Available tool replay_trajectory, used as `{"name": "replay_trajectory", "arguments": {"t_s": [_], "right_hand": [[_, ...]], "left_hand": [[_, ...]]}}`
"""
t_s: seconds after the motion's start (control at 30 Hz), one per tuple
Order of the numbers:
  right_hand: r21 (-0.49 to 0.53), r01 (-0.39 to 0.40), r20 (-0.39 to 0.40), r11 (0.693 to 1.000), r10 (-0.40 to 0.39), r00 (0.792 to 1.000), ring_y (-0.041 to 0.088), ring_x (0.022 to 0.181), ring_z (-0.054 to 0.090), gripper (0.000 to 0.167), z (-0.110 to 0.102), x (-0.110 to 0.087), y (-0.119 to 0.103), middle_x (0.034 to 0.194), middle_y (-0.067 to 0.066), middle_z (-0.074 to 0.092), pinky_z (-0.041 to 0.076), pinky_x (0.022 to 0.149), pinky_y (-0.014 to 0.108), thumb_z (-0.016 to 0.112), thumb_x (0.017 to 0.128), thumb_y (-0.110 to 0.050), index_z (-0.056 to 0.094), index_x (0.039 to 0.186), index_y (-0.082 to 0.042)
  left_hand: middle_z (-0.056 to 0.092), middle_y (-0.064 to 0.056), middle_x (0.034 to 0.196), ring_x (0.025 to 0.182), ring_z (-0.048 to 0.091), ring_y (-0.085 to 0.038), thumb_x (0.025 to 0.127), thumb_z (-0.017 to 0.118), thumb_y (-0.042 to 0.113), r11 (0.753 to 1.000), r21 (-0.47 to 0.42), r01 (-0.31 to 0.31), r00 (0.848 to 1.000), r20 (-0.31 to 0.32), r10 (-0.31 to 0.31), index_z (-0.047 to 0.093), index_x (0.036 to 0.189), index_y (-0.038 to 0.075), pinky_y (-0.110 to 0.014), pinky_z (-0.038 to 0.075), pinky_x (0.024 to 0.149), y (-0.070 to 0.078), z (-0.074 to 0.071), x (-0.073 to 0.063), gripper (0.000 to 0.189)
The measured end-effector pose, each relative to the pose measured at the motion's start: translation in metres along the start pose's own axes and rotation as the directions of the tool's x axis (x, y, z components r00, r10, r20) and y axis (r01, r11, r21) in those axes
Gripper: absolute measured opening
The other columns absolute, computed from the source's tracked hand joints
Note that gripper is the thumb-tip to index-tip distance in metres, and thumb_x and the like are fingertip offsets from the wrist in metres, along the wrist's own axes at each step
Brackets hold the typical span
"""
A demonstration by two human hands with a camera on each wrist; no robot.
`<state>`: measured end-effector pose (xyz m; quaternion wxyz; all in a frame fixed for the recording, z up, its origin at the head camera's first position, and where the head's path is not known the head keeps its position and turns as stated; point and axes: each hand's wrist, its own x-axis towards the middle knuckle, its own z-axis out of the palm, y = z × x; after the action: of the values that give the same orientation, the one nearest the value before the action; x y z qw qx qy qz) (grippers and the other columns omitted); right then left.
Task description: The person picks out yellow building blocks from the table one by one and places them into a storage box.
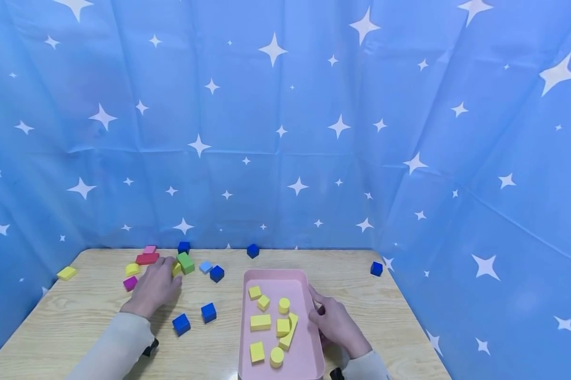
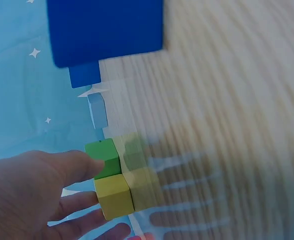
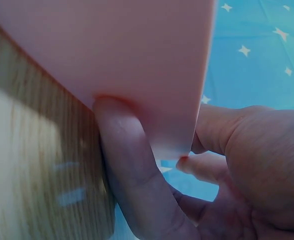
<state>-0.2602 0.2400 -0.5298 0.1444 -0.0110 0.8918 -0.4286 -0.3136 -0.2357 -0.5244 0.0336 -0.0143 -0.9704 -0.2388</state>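
Note:
My left hand [image 1: 153,286] reaches in among the blocks at the far left. A yellow block [image 2: 114,196] lies by its fingers, touching a green block [image 2: 102,156]; the thumb tip overlaps the green block's edge in the left wrist view, and no firm hold shows. My right hand [image 1: 339,326] grips the right wall of a pink tray [image 1: 292,282], thumb at the rim and a finger against the outer side [image 3: 147,60]. Inside the tray lie several yellow blocks, among them a long block [image 1: 260,322], a cylinder [image 1: 276,357] and an arch-like piece [image 1: 290,332].
Around the left hand are a red block [image 1: 147,259], a pink block [image 1: 150,249], a magenta block [image 1: 130,283] and a yellow half-round block [image 1: 132,269]. Another yellow block [image 1: 67,273] sits by the left edge. Several blue cubes [image 1: 208,313] are scattered; one blue cube [image 1: 376,268] is far right.

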Motion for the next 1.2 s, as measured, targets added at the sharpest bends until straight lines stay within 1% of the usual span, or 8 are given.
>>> {"name": "replay_trajectory", "arguments": {"t_s": [0.17,0.33,0.43,0.73,0.87,0.93,1.07,1.2], "right_hand": [[-0.005,0.009,0.005,1.0,-0.009,1.0,0.023,0.067,0.073,0.075,0.0,0.0,0.0,0.093,0.011,0.071,0.065,0.053,0.036,0.064,0.113,-0.012,0.037,0.182,-0.016],[0.007,0.004,0.01,1.0,-0.004,1.0,0.023,0.069,0.073,0.075,0.0,0.0,-0.001,0.093,0.011,0.071,0.066,0.055,0.036,0.064,0.113,-0.012,0.036,0.183,-0.016],[0.006,-0.011,0.007,1.0,0.011,1.0,0.022,0.071,0.074,0.074,-0.001,0.0,-0.001,0.094,0.011,0.071,0.067,0.056,0.036,0.063,0.114,-0.013,0.036,0.183,-0.017],[0.006,-0.048,0.007,0.999,0.047,0.999,0.025,0.072,0.075,0.075,0.0,0.0,-0.004,0.094,0.013,0.069,0.067,0.057,0.037,0.063,0.114,-0.013,0.035,0.183,-0.018],[0.004,-0.057,0.007,0.998,0.057,0.998,0.027,0.074,0.074,0.075,0.0,0.001,-0.005,0.094,0.014,0.069,0.067,0.059,0.037,0.063,0.113,-0.013,0.037,0.183,-0.018],[0.01,-0.067,0.007,0.998,0.067,0.998,0.027,0.074,0.075,0.075,0.0,0.001,-0.005,0.095,0.015,0.069,0.067,0.059,0.037,0.064,0.113,-0.014,0.037,0.183,-0.018],[-0.003,-0.049,0.014,0.999,0.049,0.999,0.026,0.073,0.074,0.075,0.001,0.003,-0.002,0.095,0.014,0.069,0.067,0.058,0.035,0.062,0.114,-0.014,0.035,0.183,-0.018],[-0.002,-0.047,-0.001,0.999,0.047,0.999,0.025,0.072,0.075,0.075,0.001,0.0,-0.005,0.095,0.014,0.07,0.067,0.057,0.036,0.064,0.112,-0.013,0.038,0.183,-0.018]], "left_hand": [[0.067,-0.036,0.139,0.115,0.072,-0.046,0.11,0.073,0.01,1.0,-0.009,-0.005,1.0,-0.01,0.005,0.057,0.154,-0.013,-0.072,0.064,0.108,-0.001,0.001,0.002,0.053],[0.07,-0.03,0.126,0.099,0.072,-0.036,0.109,0.075,0.007,1.0,-0.016,0.014,1.0,0.0,-0.014,0.062,0.146,-0.011,-0.064,0.07,0.1,0.002,-0.001,0.0,0.044],[0.07,-0.026,0.119,0.094,0.07,-0.031,0.108,0.076,0.005,0.999,-0.02,0.025,1.0,0.007,-0.025,0.064,0.14,-0.01,-0.059,0.071,0.096,0.004,-0.002,-0.001,0.037],[0.069,-0.025,0.117,0.09,0.069,-0.029,0.107,0.076,0.001,0.999,-0.028,0.029,0.999,0.016,-0.029,0.065,0.142,-0.008,-0.054,0.071,0.091,0.006,-0.003,-0.005,0.038],[0.07,-0.027,0.121,0.092,0.072,-0.03,0.106,0.078,0.002,1.0,-0.026,0.014,1.0,0.002,-0.014,0.065,0.143,-0.008,-0.056,0.072,0.094,0.008,-0.005,-0.009,0.04],[0.071,-0.027,0.122,0.095,0.073,-0.031,0.106,0.079,0.002,1.0,-0.025,0.004,1.0,-0.007,-0.005,0.065,0.143,-0.008,-0.058,0.072,0.096,0.011,-0.006,-0.012,0.041],[0.072,-0.027,0.122,0.096,0.074,-0.031,0.106,0.08,0.003,0.999,-0.035,-0.015,1.0,-0.027,0.014,0.066,0.142,-0.008,-0.057,0.073,0.096,0.019,-0.008,-0.018,0.041],[0.072,-0.03,0.128,0.104,0.077,-0.038,0.105,0.082,0.005,0.997,-0.058,-0.046,0.998,-0.051,0.043,0.068,0.142,-0.007,-0.062,0.071,0.101,0.027,-0.008,-0.024,0.041]]}}
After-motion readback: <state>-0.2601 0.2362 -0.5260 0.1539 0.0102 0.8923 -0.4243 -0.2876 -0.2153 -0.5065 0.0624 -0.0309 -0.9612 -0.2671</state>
